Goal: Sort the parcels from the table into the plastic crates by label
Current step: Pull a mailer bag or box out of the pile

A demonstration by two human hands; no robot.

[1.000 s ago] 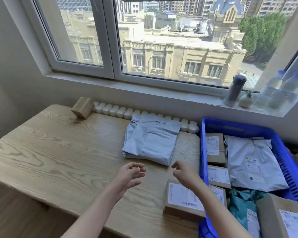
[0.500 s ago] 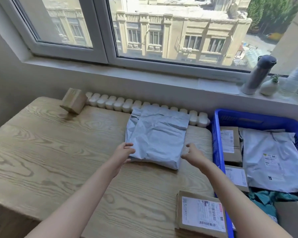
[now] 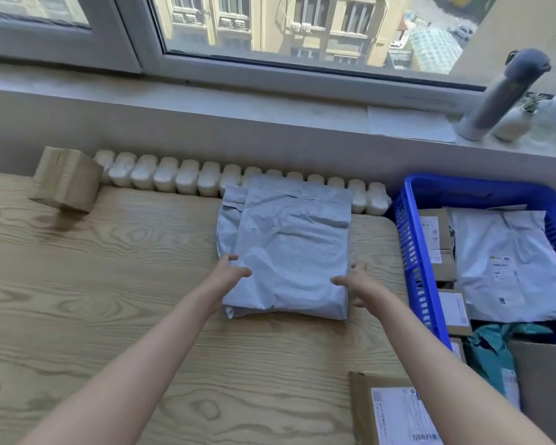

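Head view, nearest me: a flat cardboard box (image 3: 395, 412) lies at the near edge of the worktop (image 3: 109, 300), and its white label shows a barcode and print too blurred for me to read. Beyond it, both hands are on the grey poly mailer (image 3: 289, 252), which lies flat mid-worktop, near the blue crate (image 3: 410, 239). The left hand (image 3: 227, 276) rests its fingers, fairly straight and released, on the mailer's near-left corner. The right hand (image 3: 361, 284) has its thumb on top at the right edge, and I cannot tell whether its other fingers have tucked beneath. The bag looks soft and slippery, so I would get fingers under both edges and lift it level. Its upper face shows no label, so I judge it needs turning over before I pick a crate. The parcels in the crate carry white labels, illegible from here. A small brown box (image 3: 66, 179) sits far left by the wall.
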